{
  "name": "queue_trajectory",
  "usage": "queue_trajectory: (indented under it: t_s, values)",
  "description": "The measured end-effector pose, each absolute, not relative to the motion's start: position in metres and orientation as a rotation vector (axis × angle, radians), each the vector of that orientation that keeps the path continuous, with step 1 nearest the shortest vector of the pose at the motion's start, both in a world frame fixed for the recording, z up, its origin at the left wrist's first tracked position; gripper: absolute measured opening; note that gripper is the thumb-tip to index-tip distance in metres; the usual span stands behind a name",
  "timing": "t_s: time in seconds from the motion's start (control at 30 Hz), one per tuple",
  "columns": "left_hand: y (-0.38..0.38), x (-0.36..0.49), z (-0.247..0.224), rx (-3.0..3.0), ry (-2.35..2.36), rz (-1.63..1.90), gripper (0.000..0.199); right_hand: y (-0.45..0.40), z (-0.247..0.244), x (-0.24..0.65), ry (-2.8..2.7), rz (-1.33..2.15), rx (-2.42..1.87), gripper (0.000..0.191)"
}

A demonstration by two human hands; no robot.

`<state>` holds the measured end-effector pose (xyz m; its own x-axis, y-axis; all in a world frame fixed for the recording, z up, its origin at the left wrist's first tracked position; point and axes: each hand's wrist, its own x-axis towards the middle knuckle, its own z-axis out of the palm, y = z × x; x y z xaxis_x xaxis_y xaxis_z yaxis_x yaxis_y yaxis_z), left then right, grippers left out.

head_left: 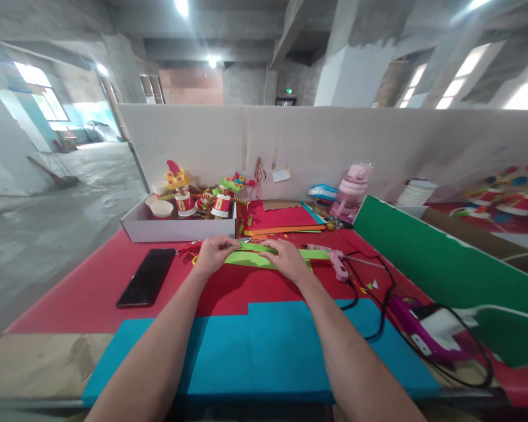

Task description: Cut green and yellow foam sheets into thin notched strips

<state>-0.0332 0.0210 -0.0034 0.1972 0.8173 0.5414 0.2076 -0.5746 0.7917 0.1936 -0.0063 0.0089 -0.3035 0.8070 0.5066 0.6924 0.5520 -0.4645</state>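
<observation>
A narrow green paper strip (257, 247) stretches between my two hands above the red table cover. Its left end is pinched by my left hand (215, 254), and my right hand (284, 257) grips the other end between thumb and fingers. Beneath it lie wider green paper pieces (250, 259). Close to my left hand, yellow scissor handles (195, 259) show in part. Just right of my right hand rests a pink glue gun (338, 265) with a black cord.
A black phone (146, 278) lies left. Behind stands a white box (180, 230) with paper cups and figures. Blue sheets (255, 351) cover the front edge. At right are a purple power strip (426, 334) and a green panel (444, 275). Red paper (286, 218) lies behind my hands.
</observation>
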Motion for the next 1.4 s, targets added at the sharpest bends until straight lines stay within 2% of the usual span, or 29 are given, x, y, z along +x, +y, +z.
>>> queue_trajectory:
  t_s: [0.13,0.4,0.77,0.97,1.1,1.4]
  values:
    - [0.019,-0.024,-0.007,2.007,0.93,1.323,0.012,-0.01,0.008,0.182,-2.122,0.172,-1.127,0.022]
    - [0.013,-0.015,-0.004,2.015,0.913,1.284,0.014,-0.01,0.003,0.176,-2.054,0.263,-1.093,0.013]
    - [0.008,-0.011,0.002,1.901,0.873,1.278,0.015,-0.015,0.008,0.167,-1.946,0.396,-1.126,0.013]
    - [0.01,-0.011,0.001,1.57,0.805,1.247,0.038,-0.014,0.005,0.165,-1.854,0.504,-1.129,0.017]
    - [0.01,-0.012,-0.001,1.572,0.864,1.209,0.027,-0.011,0.0,0.165,-1.847,0.537,-1.114,0.019]
    - [0.006,-0.011,0.001,1.564,0.937,1.262,0.025,-0.012,0.0,0.163,-1.822,0.652,-1.097,0.019]
